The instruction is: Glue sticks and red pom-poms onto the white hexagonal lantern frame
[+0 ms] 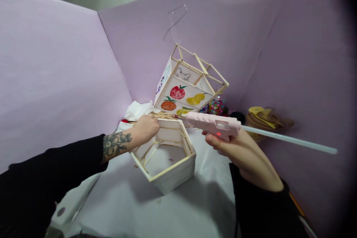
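Observation:
A six-sided lantern frame [172,187] of thin wooden sticks, with white paper sides, stands open-topped on the white covered table. My left hand [147,128] is closed at its far left rim; the fingertips are turned away, so what they grip is hidden. In my right hand [223,143] I hold a pale pink hot glue gun [213,122], with its small red light lit. A long translucent glue stick [290,140] sticks out of its back. The gun's nozzle points left, above the frame's far right rim.
Behind hangs a tilted stick-framed lantern [192,88] with painted fruit, on a wire hook [178,13]. Thin wooden sticks [164,115] and crumpled white paper [138,110] lie beneath. Colourful pompoms [218,107] and yellow rolls [262,117] sit back right. Lilac panels [55,63] enclose the table.

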### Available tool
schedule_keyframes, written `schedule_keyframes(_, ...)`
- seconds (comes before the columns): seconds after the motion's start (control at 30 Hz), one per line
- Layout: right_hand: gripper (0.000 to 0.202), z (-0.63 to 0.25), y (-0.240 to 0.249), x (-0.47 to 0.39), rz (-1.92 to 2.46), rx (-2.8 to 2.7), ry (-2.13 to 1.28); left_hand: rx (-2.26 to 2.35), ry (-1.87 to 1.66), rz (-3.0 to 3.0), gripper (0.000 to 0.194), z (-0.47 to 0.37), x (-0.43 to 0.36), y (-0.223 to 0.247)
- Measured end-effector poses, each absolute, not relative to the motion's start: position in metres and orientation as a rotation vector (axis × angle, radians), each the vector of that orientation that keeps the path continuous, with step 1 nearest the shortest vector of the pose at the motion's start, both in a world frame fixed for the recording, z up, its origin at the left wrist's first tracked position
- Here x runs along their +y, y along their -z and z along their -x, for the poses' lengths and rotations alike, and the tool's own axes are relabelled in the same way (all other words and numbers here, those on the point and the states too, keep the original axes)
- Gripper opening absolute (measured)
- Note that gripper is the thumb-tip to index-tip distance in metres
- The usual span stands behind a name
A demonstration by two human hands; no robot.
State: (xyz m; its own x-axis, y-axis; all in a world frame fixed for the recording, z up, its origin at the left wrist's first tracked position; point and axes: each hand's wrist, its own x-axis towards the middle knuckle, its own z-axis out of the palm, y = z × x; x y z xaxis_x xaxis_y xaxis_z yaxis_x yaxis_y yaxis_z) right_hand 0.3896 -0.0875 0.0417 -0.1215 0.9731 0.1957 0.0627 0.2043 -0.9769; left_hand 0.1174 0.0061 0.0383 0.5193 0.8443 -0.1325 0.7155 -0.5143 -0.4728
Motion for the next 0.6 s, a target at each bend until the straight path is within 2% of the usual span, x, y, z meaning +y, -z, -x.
schedule_keyframes(0.6,0.046,-0.39,-0.0394,-0.0876,1.046,-1.419,-1.093,-1.415,-0.557,2.336,0.028,-0.1241,0.0043,-0.0367)
